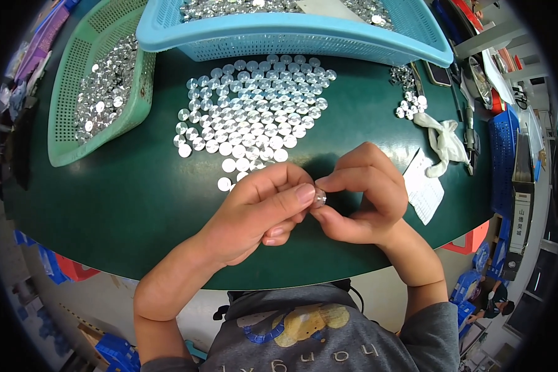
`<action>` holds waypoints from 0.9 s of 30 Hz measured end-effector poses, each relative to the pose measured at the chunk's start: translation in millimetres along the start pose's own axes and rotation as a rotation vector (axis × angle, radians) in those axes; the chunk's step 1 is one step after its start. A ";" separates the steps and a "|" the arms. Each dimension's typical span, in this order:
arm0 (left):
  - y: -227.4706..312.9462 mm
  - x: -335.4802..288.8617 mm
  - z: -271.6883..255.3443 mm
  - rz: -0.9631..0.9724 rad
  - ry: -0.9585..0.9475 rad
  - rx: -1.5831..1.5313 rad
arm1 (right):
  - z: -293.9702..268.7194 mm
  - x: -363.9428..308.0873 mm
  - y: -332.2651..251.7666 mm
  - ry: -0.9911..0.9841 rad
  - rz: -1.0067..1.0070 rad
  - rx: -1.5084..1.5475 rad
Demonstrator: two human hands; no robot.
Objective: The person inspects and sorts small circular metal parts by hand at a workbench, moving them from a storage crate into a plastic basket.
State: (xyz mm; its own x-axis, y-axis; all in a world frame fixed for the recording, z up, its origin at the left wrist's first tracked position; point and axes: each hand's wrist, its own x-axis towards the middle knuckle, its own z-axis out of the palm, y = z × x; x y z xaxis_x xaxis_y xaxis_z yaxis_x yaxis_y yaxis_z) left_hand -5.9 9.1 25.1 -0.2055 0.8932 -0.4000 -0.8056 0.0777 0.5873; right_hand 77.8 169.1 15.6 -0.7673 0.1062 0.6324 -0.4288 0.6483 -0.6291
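Near the front middle of the green table, both my hands meet around a small shiny round piece. My left hand pinches its left side between thumb and curled fingers. From the right, the thumb and forefinger of my right hand close on its edge. Its underside is hidden by my fingers. Just beyond my hands lies a wide patch of silvery round discs, set side by side in rough rows; my left hand covers some of the nearest ones.
A blue basket of metal pieces stands at the far side, a green basket of similar pieces at left. On the right lie small loose parts, a white cloth glove, a paper sheet and a phone.
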 end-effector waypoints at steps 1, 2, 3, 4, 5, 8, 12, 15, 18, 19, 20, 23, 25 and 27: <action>-0.1 0.1 0.0 0.010 -0.003 0.006 | -0.2 0.0 0.0 -0.004 0.002 0.006; 0.0 0.1 0.3 0.009 -0.003 0.006 | -0.4 0.0 0.0 -0.008 0.004 0.012; 0.1 -0.1 1.1 0.007 0.006 0.008 | -0.5 0.0 -0.2 -0.007 0.005 0.011; 0.2 -0.3 1.6 0.005 0.014 0.010 | -0.7 0.2 -0.2 -0.008 0.000 0.014; 0.0 -0.8 1.6 0.004 0.013 0.010 | -0.9 0.4 -0.4 -0.009 -0.005 0.017; -1.1 -1.3 -1.3 0.006 0.004 -0.023 | -0.4 0.0 0.7 -0.015 -0.006 0.023; -0.3 -1.7 -0.2 -0.003 -0.003 -0.087 | -2.0 0.2 -0.1 -0.018 -0.001 0.028; -0.9 -1.7 2.0 0.014 0.025 -0.079 | -2.5 0.0 0.5 -0.027 -0.017 0.038; -4.0 0.1 -0.4 0.069 0.048 0.043 | -0.3 0.3 0.6 -0.041 -0.023 0.028; -5.1 0.9 -2.5 0.108 0.062 0.155 | 3.1 -0.1 2.2 -0.043 -0.022 0.004; -4.6 1.4 -4.3 0.107 0.068 0.153 | 6.0 -0.9 4.0 -0.046 -0.021 -0.020; 2.5 1.7 -10.8 0.335 0.200 -0.052 | 10.2 -5.5 8.0 -0.203 0.175 -0.108; 9.4 0.1 -14.8 0.377 0.253 -0.100 | 12.7 -5.4 8.8 -0.250 0.137 -0.148; 12.8 -0.9 -19.9 0.416 0.292 -0.175 | 16.3 -5.8 8.7 -0.297 0.098 -0.189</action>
State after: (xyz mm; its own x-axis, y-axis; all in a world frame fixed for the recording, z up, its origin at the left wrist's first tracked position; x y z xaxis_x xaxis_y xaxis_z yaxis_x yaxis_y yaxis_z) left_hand -27.1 0.5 19.0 -0.6532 0.6704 -0.3520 -0.6985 -0.3541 0.6219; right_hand 70.7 161.8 -0.9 -0.9174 -0.0304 0.3968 -0.2714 0.7770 -0.5680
